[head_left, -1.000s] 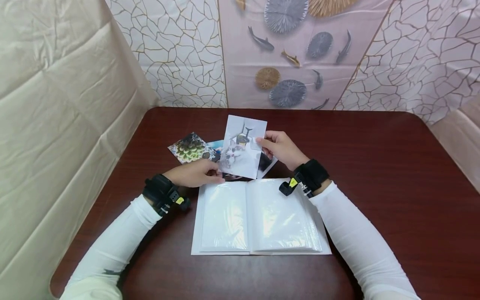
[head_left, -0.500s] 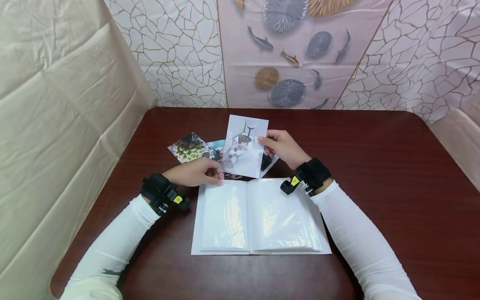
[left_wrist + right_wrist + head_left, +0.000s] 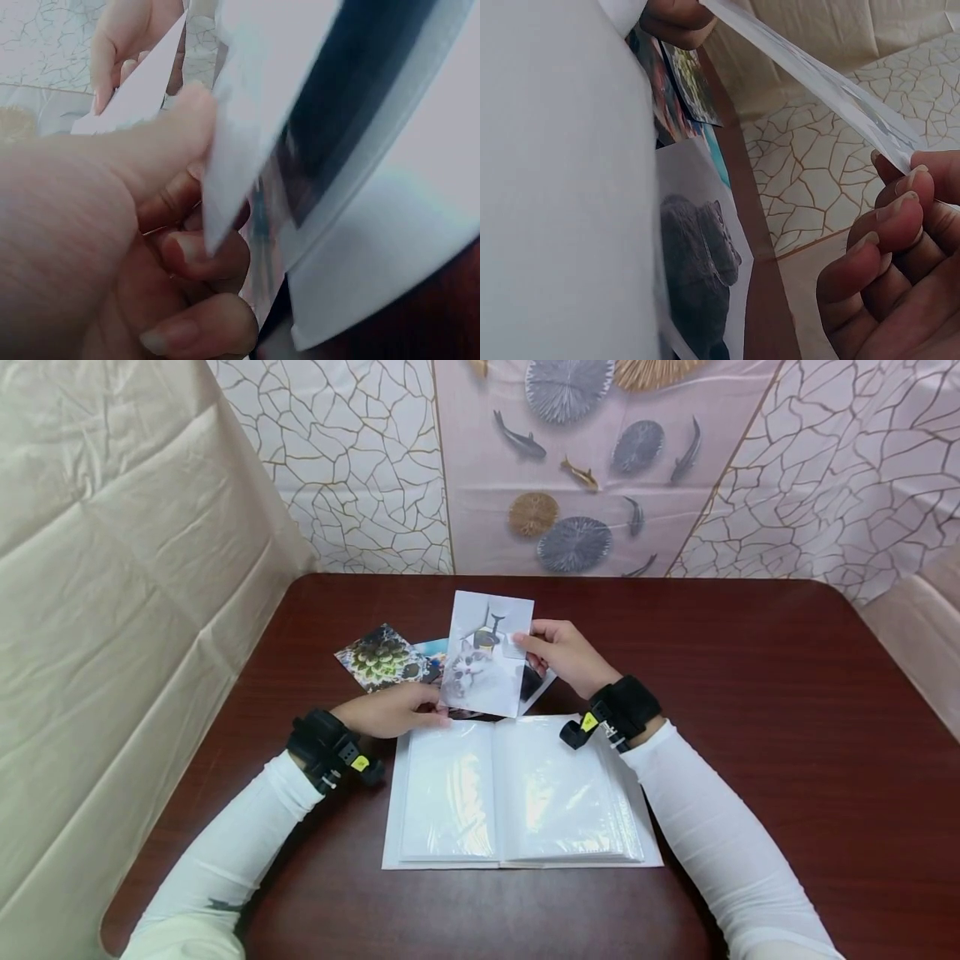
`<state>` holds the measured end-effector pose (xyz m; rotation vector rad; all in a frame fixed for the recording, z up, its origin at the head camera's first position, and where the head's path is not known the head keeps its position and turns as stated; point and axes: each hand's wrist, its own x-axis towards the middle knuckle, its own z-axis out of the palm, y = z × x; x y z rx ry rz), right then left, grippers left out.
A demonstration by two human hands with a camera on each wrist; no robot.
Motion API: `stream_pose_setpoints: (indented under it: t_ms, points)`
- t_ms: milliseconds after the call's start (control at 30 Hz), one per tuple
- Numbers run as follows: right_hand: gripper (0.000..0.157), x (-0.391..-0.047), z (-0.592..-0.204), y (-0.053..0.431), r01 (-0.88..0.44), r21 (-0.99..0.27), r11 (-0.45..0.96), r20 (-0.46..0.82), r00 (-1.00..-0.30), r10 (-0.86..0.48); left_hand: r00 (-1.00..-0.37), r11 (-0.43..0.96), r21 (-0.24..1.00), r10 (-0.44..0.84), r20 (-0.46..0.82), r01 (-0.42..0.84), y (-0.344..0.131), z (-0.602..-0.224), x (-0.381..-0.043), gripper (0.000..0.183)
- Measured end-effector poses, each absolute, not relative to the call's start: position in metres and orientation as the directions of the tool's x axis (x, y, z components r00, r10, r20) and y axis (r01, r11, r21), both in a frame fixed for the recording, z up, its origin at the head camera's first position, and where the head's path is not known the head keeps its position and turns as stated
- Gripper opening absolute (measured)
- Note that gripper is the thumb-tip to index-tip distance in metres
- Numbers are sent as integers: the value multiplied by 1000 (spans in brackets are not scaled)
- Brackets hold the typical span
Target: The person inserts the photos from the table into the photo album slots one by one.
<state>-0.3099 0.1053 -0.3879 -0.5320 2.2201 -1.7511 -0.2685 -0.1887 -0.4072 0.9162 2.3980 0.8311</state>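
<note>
My right hand (image 3: 566, 656) pinches the right edge of a pale photo print (image 3: 487, 672) that shows a black fish-like shape. The print is raised and tilted. At its lower left corner is my left hand (image 3: 393, 708); thumb and fingers close on that corner in the left wrist view. Just below lies an open photo album (image 3: 450, 802) with clear, shiny pockets and no picture visible in them. Under and behind the print lie loose photos, among them a succulent photo (image 3: 378, 657) and a grey cat photo (image 3: 697, 270). Part of this pile is hidden.
The dark red-brown table (image 3: 750, 710) has a patterned cloth (image 3: 360, 468) behind it and a cream cloth (image 3: 150, 610) on the left. Black wrist cameras sit on both wrists, the right one (image 3: 611, 714) over the album's right page.
The print has shifted slightly right, then back left to the left hand. The left fingers curled briefly and now meet its corner. The album and the loose photos stay put.
</note>
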Motion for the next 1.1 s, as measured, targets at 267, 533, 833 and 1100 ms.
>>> stream_pose_setpoints:
  t_ms: [267, 533, 833, 1100]
  points:
    - [34, -308, -387, 104, -125, -973, 195, 27, -897, -441, -653, 548, 712, 739, -165, 440, -195, -403, -268, 13]
    - [35, -308, -388, 104, -119, -972, 201, 21, -901, -433, -689, 581, 680, 708, -152, 447, -188, -410, -268, 22]
    - [34, -306, -387, 103, -116, -971, 208, 15, -902, -432, -687, 607, 661, 702, -186, 441, -186, -409, -266, 24]
    - [33, -308, -389, 103, -107, -976, 191, 14, -902, -432, -707, 560, 726, 692, -146, 399, -184, -412, -266, 29]
